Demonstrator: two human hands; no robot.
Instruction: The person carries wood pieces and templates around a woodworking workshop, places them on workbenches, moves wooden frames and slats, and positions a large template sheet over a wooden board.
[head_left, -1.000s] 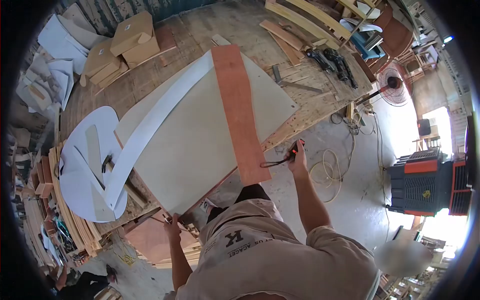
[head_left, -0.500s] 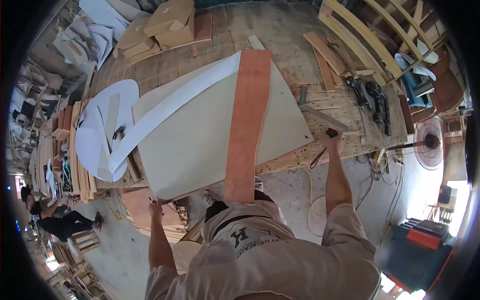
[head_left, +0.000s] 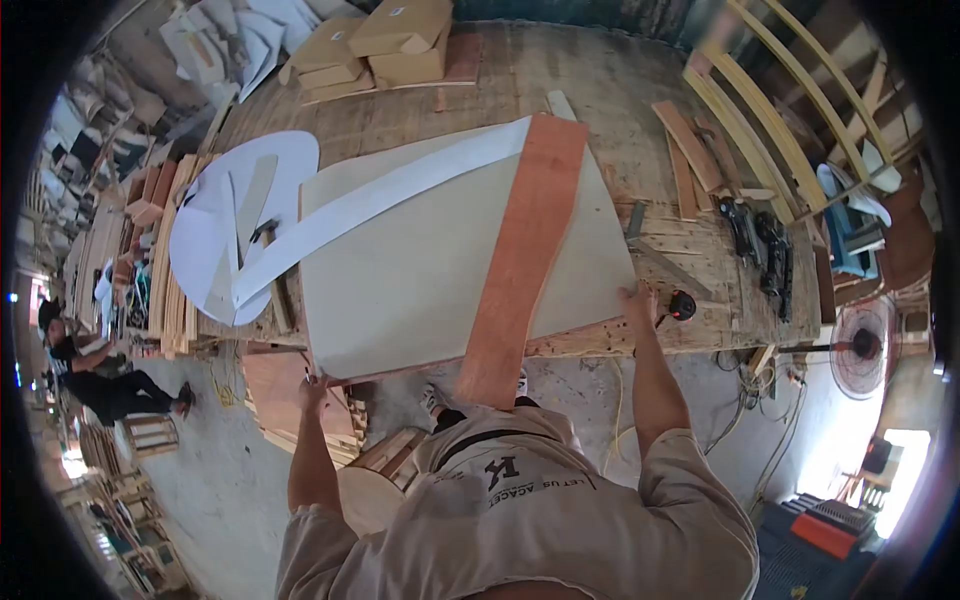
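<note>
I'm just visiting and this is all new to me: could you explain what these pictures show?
No machine here, just a person working barehanded; every picture comes from one camera on their head. On the brown wooden table lies a large pale panel. A long reddish-brown wooden board and a curved white strip lie across it. The left hand is at the panel's near left corner, the right hand at its right edge; whether either grips is unclear. What looks like a black-and-red tape measure sits beside the right hand.
</note>
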